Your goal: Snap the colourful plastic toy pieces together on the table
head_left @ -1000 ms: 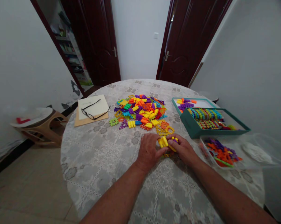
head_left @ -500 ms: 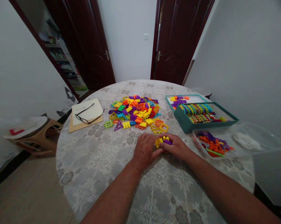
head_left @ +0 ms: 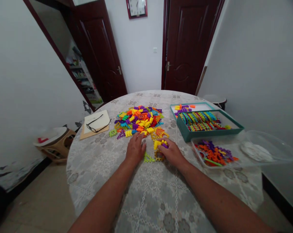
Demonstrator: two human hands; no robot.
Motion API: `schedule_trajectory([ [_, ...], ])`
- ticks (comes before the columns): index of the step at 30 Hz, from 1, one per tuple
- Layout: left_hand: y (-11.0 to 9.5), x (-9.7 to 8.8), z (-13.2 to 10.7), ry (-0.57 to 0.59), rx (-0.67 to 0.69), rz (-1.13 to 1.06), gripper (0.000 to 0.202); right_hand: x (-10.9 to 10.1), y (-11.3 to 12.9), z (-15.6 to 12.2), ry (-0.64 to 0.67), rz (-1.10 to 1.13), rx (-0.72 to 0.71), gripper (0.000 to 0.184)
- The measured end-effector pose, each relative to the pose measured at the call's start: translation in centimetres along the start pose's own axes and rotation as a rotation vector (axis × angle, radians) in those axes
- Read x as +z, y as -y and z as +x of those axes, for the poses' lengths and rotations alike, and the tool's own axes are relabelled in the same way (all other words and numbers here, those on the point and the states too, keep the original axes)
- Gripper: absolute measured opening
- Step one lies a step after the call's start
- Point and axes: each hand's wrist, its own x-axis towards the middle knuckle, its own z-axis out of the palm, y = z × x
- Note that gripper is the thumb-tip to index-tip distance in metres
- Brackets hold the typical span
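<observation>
My right hand (head_left: 170,151) is closed round a small cluster of yellow and purple plastic pieces (head_left: 160,143), resting on the table. My left hand (head_left: 135,149) lies flat, fingers stretched toward the near edge of the big pile of coloured building pieces (head_left: 138,120). A green triangle piece (head_left: 148,158) and a yellow square frame piece (head_left: 159,156) lie between my two hands.
The round table (head_left: 117,181) has a lace-patterned cloth. A teal box (head_left: 205,124) of sorted pieces and its lid (head_left: 197,105) stand at the right, with clear plastic trays (head_left: 243,149) nearer. Glasses (head_left: 97,124) lie on papers at left. A stool (head_left: 53,142) stands beside the table.
My left hand let go of the yellow cluster and moved left and forward toward the pile. My right hand keeps the cluster. The camera tilted up.
</observation>
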Motion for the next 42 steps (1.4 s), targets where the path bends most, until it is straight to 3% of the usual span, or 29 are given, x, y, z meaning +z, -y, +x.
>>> schedule_trajectory([
  [9,0.2,1.1,3.4,0.075,-0.085,0.221,0.043,0.5,-1.7,0.5,0.041,-0.019,-0.037,0.035],
  [14,0.4,1.5,3.3,0.073,-0.068,0.24,0.023,0.4,-1.1,0.4,0.06,-0.07,-0.022,0.037],
  [19,0.5,1.3,3.2,0.061,-0.012,0.201,0.017,0.4,-1.1,0.5,0.069,-0.108,-0.025,0.036],
  [42,0.7,1.7,3.1,0.072,0.031,0.218,0.021,0.2,-1.0,0.5,0.077,-0.265,-0.078,0.029],
])
